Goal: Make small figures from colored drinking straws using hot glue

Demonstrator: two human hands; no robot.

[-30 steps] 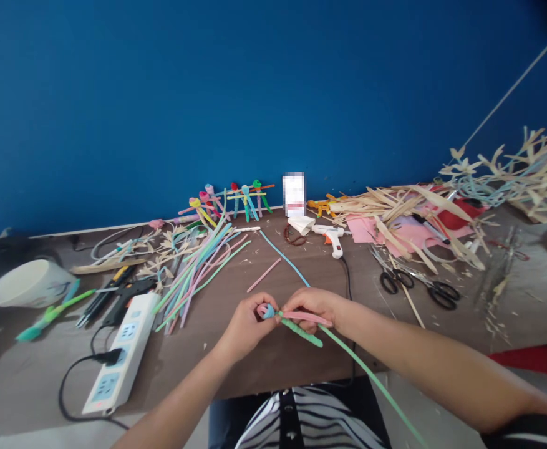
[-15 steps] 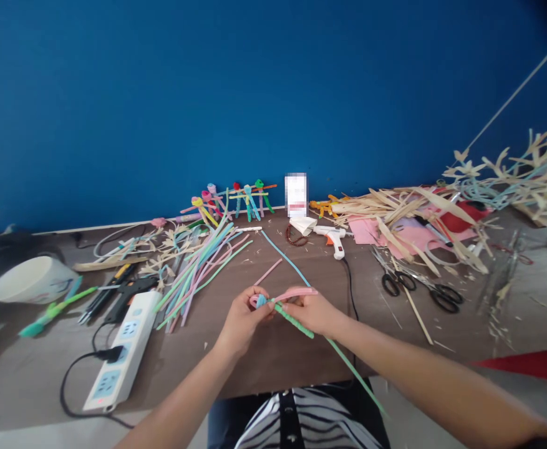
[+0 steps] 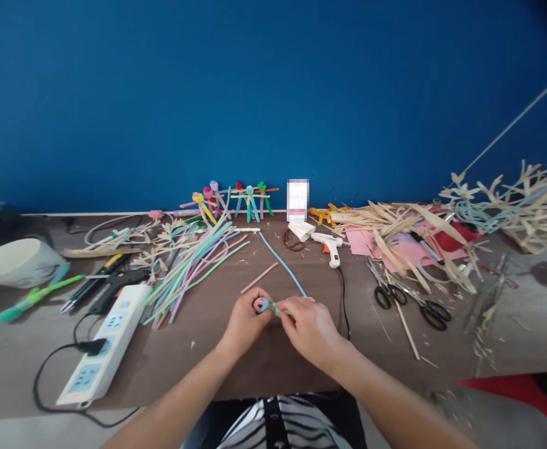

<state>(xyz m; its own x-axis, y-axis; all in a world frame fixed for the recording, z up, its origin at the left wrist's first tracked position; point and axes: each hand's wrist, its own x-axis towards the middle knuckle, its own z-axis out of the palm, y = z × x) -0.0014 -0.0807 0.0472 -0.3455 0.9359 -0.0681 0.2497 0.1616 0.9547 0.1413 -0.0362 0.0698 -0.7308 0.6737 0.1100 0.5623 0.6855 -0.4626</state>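
Observation:
Pinched in the fingers of my left hand [image 3: 247, 318] is a small twisted pipe-cleaner piece [image 3: 262, 305] with a coiled pink and light-blue end. My right hand [image 3: 311, 327] grips its green part just to the right, and both sets of fingertips nearly meet. Most of the green length is hidden behind my right hand. Beyond the hands lie a loose blue pipe cleaner [image 3: 282, 262] and a short pink one [image 3: 259, 277].
Several pipe cleaners [image 3: 193, 268] lie in a bundle at left, near a white power strip [image 3: 109, 343] and a black glue gun [image 3: 118, 287]. A white glue gun [image 3: 332, 246], scissors [image 3: 435, 312] and dried strips [image 3: 385, 224] are at right. Pipe-cleaner figures [image 3: 249, 199] stand by the wall.
My right hand has turned over the piece, covering the pink and green lengths that stuck out before. The long green end no longer shows. The view has shifted slightly.

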